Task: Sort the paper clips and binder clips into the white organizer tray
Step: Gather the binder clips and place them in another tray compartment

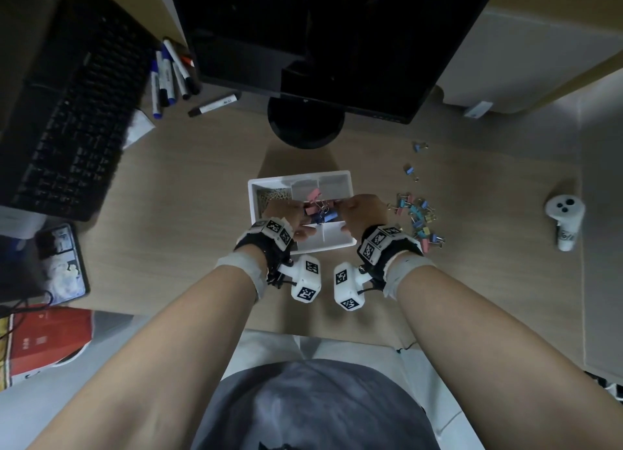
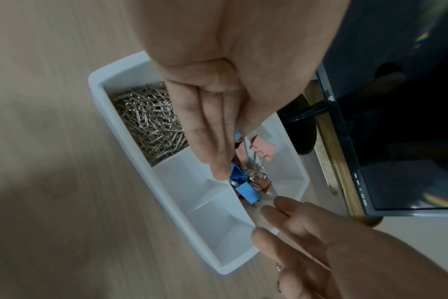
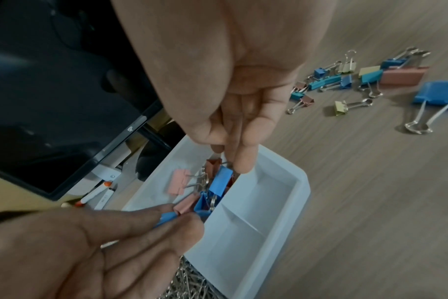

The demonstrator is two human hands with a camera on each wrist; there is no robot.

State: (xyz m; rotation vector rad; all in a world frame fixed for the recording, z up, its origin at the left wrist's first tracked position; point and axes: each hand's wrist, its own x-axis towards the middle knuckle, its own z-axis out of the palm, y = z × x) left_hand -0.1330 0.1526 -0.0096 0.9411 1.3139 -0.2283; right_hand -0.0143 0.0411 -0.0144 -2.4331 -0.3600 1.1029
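Note:
The white organizer tray sits mid-desk. Its left compartment holds silver paper clips. A middle compartment holds tangled pink and blue binder clips. My left hand reaches in from the left, and its fingertips pinch a blue binder clip. My right hand comes in from the right. In the right wrist view its thumb and fingers pinch the wire handle of another blue binder clip, which hangs tilted over the compartment. The near compartments show bare white floor.
Several loose coloured binder clips lie on the desk right of the tray, a large blue one among them. A monitor stand is just behind the tray, with markers and a keyboard at the left. A white controller lies far right.

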